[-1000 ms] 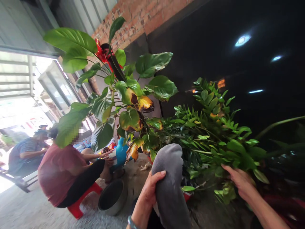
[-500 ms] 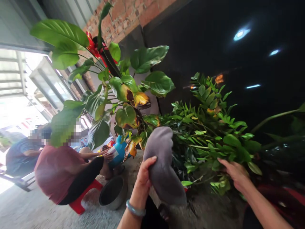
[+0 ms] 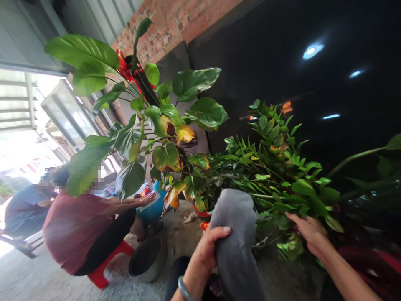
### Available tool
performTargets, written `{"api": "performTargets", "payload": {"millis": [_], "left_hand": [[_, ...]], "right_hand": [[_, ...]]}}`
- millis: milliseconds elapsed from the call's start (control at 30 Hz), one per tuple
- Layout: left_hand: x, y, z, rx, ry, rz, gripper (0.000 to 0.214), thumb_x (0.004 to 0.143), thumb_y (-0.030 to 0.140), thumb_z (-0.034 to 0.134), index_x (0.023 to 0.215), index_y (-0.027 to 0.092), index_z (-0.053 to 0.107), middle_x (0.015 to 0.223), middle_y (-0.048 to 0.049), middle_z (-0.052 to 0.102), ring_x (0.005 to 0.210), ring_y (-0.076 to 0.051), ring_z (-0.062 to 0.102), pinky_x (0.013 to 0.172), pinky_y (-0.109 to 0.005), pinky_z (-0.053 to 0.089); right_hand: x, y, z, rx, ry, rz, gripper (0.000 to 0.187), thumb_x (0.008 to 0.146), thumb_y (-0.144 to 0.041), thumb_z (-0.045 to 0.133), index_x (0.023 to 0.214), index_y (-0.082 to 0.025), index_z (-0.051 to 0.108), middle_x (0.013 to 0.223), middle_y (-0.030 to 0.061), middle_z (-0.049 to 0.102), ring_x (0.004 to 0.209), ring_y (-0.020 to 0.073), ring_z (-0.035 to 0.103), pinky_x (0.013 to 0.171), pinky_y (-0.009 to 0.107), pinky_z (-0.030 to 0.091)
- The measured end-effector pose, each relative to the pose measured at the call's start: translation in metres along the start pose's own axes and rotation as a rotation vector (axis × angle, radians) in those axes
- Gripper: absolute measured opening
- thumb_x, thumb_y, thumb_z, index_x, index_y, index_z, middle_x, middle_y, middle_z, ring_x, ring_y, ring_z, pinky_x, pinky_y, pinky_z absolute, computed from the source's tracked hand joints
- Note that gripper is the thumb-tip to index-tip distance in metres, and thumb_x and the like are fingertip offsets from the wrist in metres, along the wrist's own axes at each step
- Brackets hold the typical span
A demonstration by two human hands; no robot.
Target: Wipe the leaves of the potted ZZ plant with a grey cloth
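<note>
A soft grey cloth (image 3: 236, 234) hangs from my left hand (image 3: 208, 246), the thumb lying across its near side and the other fingers behind it. My right hand (image 3: 308, 234) reaches into the lower part of a bushy green plant (image 3: 275, 184) with small glossy leaves. Its thumb points left along the foliage and the fingers close around the lower growth, partly hidden by leaves. Left of the cloth stands a tall plant (image 3: 194, 83) with broad leaves, some yellowed and brown at the edges.
A co-worker in a pink shirt (image 3: 73, 230) sits on a red stool (image 3: 100, 274), hands on a blue object (image 3: 153, 207). Another person in blue (image 3: 25, 205) sits farther left. A grey bucket (image 3: 147, 259) stands on the floor. A glossy black wall (image 3: 266, 54) rises behind the plants.
My left hand has moved right and down with the grey cloth, uncovering floor and something red behind it. My right hand stays at the bushy plant.
</note>
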State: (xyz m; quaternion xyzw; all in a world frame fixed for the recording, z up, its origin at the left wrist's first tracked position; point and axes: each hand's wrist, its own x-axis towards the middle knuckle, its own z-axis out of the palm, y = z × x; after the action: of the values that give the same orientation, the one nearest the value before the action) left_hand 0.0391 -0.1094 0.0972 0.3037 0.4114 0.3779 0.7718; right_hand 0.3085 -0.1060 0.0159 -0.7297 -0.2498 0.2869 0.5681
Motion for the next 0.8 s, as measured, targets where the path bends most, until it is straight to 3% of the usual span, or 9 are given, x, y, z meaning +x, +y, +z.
{"api": "performTargets", "payload": {"millis": [133,300,400,500,667,800], "left_hand": [[0.001,0.022,0.010,-0.032,0.041,0.102,0.037,0.046,0.017,0.081,0.079,0.014,0.065,0.062,-0.0028,0.073,0.048,-0.016,0.062,0.050,-0.025,0.047],[0.009,-0.007,-0.006,-0.004,0.084,0.043,0.041,0.051,0.020,0.083,0.087,0.015,0.064,0.062,-0.0033,0.073,0.053,-0.019,0.065,0.054,-0.028,0.051],[0.007,-0.012,-0.010,0.025,0.082,0.047,0.043,0.049,0.020,0.084,0.087,0.016,0.065,0.060,-0.0022,0.072,0.052,-0.019,0.065,0.053,-0.028,0.051],[0.000,0.005,0.001,0.065,0.074,0.087,0.041,0.047,0.020,0.085,0.084,0.014,0.068,0.063,-0.0033,0.073,0.055,-0.020,0.065,0.056,-0.029,0.052],[0.002,0.041,0.034,0.016,0.060,0.271,0.038,0.042,0.021,0.084,0.077,0.015,0.069,0.076,-0.0050,0.076,0.067,-0.022,0.068,0.066,-0.031,0.055],[0.015,0.025,0.043,0.080,0.008,0.254,0.041,0.043,0.026,0.085,0.080,0.014,0.072,0.073,-0.0048,0.075,0.067,-0.022,0.067,0.066,-0.031,0.054]], "right_hand": [[0.000,0.005,0.000,-0.124,0.008,0.004,0.019,0.064,-0.034,0.060,0.049,-0.030,0.051,0.054,0.0060,0.065,0.080,0.0323,0.071,0.066,0.038,0.052],[0.009,0.009,-0.007,-0.318,0.004,0.031,0.041,0.058,-0.034,0.069,0.036,-0.033,0.035,0.037,0.0041,0.043,0.072,0.0411,0.068,0.065,0.047,0.049],[0.008,0.008,-0.008,-0.378,-0.027,0.041,0.042,0.059,-0.033,0.071,0.037,-0.033,0.034,0.036,0.0038,0.043,0.070,0.0400,0.068,0.066,0.047,0.049],[0.002,0.005,-0.004,-0.378,-0.071,0.043,0.035,0.067,-0.034,0.066,0.042,-0.031,0.043,0.036,0.0057,0.049,0.063,0.0362,0.068,0.065,0.044,0.048],[-0.007,-0.004,0.006,-0.249,-0.121,0.028,0.034,0.078,-0.039,0.056,0.047,-0.027,0.053,0.047,0.0066,0.063,0.050,0.0280,0.066,0.056,0.036,0.045],[-0.005,-0.007,0.014,-0.100,-0.109,0.019,0.038,0.080,-0.042,0.053,0.045,-0.027,0.052,0.050,0.0083,0.065,0.054,0.0269,0.068,0.055,0.034,0.047]]}}
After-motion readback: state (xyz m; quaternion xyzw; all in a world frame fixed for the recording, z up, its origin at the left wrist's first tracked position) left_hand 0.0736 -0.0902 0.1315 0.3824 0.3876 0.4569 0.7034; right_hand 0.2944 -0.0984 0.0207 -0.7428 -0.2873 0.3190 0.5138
